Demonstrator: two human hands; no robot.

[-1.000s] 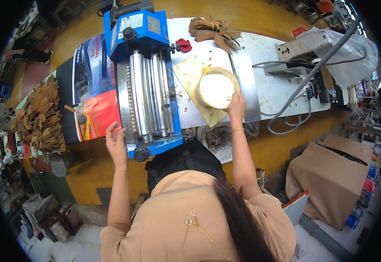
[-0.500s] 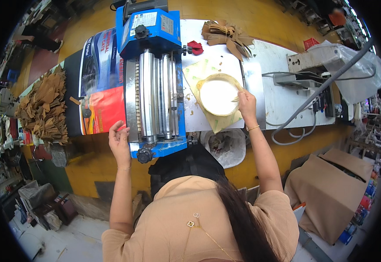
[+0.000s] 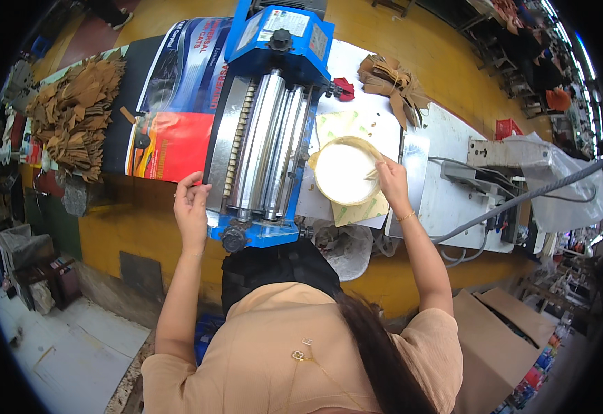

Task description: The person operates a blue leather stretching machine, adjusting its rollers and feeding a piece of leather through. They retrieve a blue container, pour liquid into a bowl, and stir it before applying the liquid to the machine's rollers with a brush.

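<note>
Toward the left end of the counter [image 3: 443, 131], a glossy blue, white and red printed sheet [image 3: 184, 76] over a black mat [image 3: 115, 148]. Toward the far edge, a crumpled red cloth [image 3: 343, 90]. At the right end, clear plastic sheeting [image 3: 570, 183] and a ribbed grey hose [image 3: 515, 203]. Beyond the far edge, a red basket [image 3: 507, 128] and yellow floor [image 3: 412, 34]. Below the near edge, a clear plastic bag [image 3: 353, 255].

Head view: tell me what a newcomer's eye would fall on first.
Most likely the bright blue machine with shiny steel rollers, standing on the bench just above the person's lap. Next, the round tub of white stuff to its right, with the right hand at its rim. Then the big heap of brown strips at far left.
</note>
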